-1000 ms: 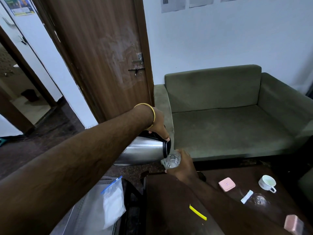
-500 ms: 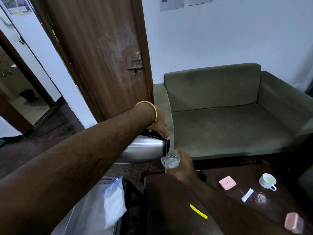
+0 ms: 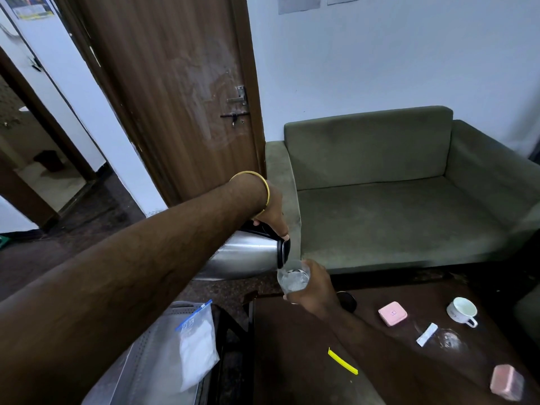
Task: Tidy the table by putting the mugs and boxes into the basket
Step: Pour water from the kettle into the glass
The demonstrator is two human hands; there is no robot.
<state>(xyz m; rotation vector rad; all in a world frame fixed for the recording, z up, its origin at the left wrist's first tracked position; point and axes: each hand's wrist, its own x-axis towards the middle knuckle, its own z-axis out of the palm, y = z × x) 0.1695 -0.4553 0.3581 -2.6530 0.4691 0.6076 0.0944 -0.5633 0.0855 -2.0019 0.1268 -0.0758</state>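
- Currently: left hand (image 3: 273,213) is curled round the black handle of a steel kettle (image 3: 245,260), which is tipped almost level, spout end over a small clear glass (image 3: 293,278).
- Right hand (image 3: 317,290) wraps the glass from its right side and holds it in the air, just off the near-left corner of the dark surface (image 3: 292,361). Water shows in the glass.
- Judgement: both hands are busy with pouring; neither is on a task item yet.
- Task items all lie to the right of the right hand, on the surface: pink box (image 3: 392,313) nearest, white mug (image 3: 462,311) further right with its handle toward the camera, second pink box (image 3: 506,382) at the near-right edge.
- Key relation: the right hand is much the nearer to all three; the left would have to cross over.
- Below the left forearm, a perforated grey container (image 3: 140,363) holding a zip bag (image 3: 197,344); possibly the basket, cannot confirm.
- Also on the surface: yellow strip (image 3: 342,361), white sachet (image 3: 427,334).
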